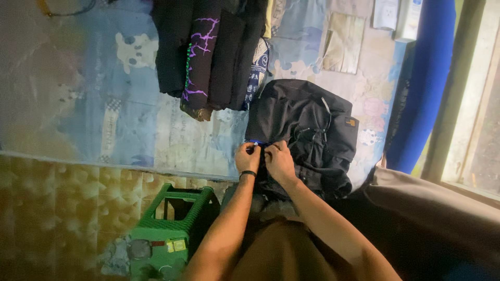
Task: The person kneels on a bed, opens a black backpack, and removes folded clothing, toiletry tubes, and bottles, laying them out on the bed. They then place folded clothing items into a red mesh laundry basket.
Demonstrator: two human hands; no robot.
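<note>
A black pair of trousers or similar garment (307,125) lies bunched in front of me on a patterned blue bed sheet (78,99). My left hand (247,157), with a dark band at the wrist, and my right hand (278,160) meet at the garment's near edge. Both pinch a small blue piece (256,142) at that edge, perhaps a waistband or fastener. The fingers hide most of it.
A row of folded dark clothes (208,52), one with purple lightning marks, lies farther up the sheet. A green plastic stool (166,229) stands low on the left over a brown patterned floor. A blue curtain (427,78) and window frame are at the right.
</note>
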